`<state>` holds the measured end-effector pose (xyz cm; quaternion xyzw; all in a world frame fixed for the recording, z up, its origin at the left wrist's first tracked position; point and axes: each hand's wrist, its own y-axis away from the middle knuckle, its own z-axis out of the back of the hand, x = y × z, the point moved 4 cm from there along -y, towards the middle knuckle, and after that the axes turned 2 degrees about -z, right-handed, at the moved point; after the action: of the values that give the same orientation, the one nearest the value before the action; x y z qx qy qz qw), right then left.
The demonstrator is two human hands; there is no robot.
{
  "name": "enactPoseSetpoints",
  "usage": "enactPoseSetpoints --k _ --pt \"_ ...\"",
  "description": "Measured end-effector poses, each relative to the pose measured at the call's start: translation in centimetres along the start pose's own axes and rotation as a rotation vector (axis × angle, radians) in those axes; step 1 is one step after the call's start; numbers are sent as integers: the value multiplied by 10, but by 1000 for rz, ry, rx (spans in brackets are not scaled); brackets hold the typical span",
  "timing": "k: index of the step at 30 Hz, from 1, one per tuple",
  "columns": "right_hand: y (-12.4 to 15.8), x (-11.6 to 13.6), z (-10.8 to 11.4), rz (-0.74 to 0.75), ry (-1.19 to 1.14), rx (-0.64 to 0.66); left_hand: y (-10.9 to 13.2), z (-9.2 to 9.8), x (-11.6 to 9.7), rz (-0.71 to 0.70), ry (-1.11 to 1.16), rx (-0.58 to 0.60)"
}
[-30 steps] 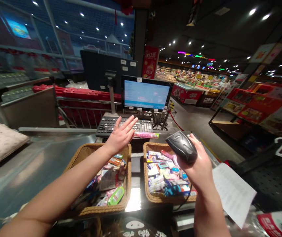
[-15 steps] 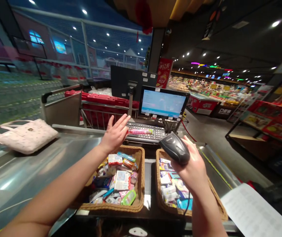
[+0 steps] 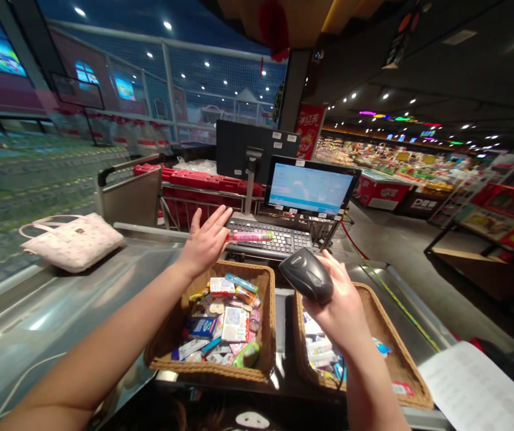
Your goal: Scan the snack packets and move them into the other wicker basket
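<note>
With my left hand (image 3: pixel 205 242), I am holding a pink tube-shaped package (image 3: pixel 251 236) by its left end; my visible fingers are stretching out, and the tube is jutting rightward across the view of the black keyboard (image 3: pixel 293 242). My right hand (image 3: pixel 340 305) is gripping a black barcode scanner (image 3: pixel 306 275), which is pointing leftward near the right wicker basket (image 3: pixel 403 344). The left wicker basket (image 3: pixel 270 323) is holding small packaged goods. A pale pink handbag (image 3: pixel 75 244) is resting on the metal worktop (image 3: pixel 81 311).
</note>
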<state>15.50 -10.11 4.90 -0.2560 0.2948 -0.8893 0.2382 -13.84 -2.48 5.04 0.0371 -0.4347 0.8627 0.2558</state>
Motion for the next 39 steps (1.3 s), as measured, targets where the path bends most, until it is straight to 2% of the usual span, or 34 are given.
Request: enactPoseSetpoints --k 8,20,26,32,39 --pt "1 6 -10 -11 -24 42 7 0 9 29 16 27" --pt "3 11 -14 -33 -19 87 14 -4 11 30 23 69" --pt "6 4 -22 -79 -40 134 28 -21 6 8 61 137" --pt "10 -6 -33 -130 -64 175 52 -42 -9 2 175 215" --pt "12 -16 -46 -122 -85 194 92 -72 -29 -59 188 402"
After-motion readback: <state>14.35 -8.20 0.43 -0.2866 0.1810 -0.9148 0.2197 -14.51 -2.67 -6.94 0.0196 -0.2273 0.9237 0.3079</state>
